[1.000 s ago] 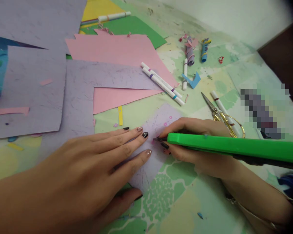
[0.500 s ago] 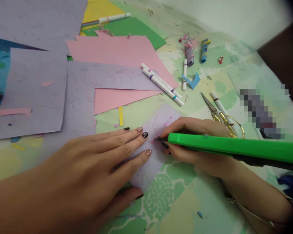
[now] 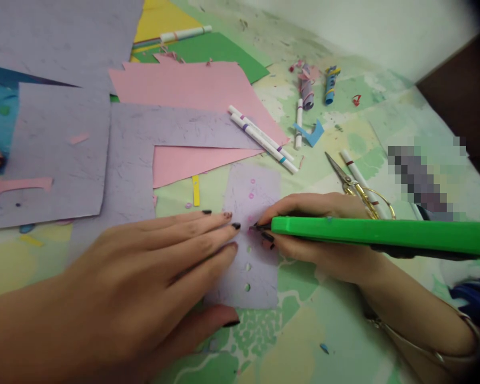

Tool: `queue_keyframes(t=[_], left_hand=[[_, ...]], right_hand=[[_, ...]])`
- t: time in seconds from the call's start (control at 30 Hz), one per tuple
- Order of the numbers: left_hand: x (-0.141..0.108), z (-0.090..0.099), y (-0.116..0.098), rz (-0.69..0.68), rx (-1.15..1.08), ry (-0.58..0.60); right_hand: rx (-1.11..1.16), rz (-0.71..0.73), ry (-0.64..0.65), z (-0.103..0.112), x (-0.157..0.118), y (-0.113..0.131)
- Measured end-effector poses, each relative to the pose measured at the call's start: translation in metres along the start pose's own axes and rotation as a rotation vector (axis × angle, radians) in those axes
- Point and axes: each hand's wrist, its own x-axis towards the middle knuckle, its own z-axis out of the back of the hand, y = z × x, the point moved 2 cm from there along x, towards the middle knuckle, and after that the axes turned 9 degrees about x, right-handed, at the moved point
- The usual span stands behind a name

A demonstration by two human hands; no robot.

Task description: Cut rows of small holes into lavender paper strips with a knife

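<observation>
A small purple paper piece (image 3: pixel 262 285) lies on the patterned tablecloth, with a row of small cut holes and pink ring marks down its middle. My left hand (image 3: pixel 144 277) rests flat on the left part of this piece, fingers stretched out, and hides some of it. In my right hand (image 3: pixel 336 261) is a green utility knife (image 3: pixel 368 232), held nearly level with its handle pointing right. Its dark blade tip meets the paper at one of the pink marks, just beyond my left fingertips.
Large purple sheets (image 3: pixel 64 138) and a pink sheet (image 3: pixel 192 82) cover the left and back. White markers (image 3: pixel 260 136) lie above the small piece. Gold-handled scissors (image 3: pixel 352 184) are behind my right hand. Two decorated paper rolls (image 3: pixel 330 88) stand farther back.
The small purple piece has turned under my left hand, so its long edges now run nearly straight away from me. More of its holes show. The knife tip stays at about the same spot.
</observation>
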Motion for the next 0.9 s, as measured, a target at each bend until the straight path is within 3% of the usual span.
queue_keyframes(t=[0.9], left_hand=[[0.0088, 0.0026, -0.0061, 0.005, 0.013, 0.044]], right_hand=[[-0.036, 0.044, -0.071, -0.0061, -0.0002, 0.0053]])
